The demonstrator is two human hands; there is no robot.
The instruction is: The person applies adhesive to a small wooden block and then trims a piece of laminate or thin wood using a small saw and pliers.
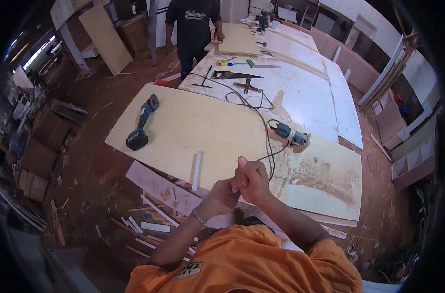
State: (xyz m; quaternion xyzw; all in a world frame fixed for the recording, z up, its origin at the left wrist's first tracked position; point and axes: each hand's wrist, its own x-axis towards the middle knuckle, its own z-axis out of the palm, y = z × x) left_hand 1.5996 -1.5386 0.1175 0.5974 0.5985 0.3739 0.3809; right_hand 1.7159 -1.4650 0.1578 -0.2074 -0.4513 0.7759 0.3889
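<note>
My left hand and my right hand meet in front of my body, over the near edge of a pale plywood sheet. Both are closed, the right with its thumb on top. A small pale bit shows between them, but what they grip is mostly hidden. Left of my hands, a narrow white strip lies on the sheet. A corded trim router rests on its side to the right, dusty with shavings. Toward the far left edge lies a cordless angle grinder.
A handsaw, a tape measure, a square and a black cable lie on the white worktop beyond. Another person stands at the far left by a board. Wood offcuts litter the floor.
</note>
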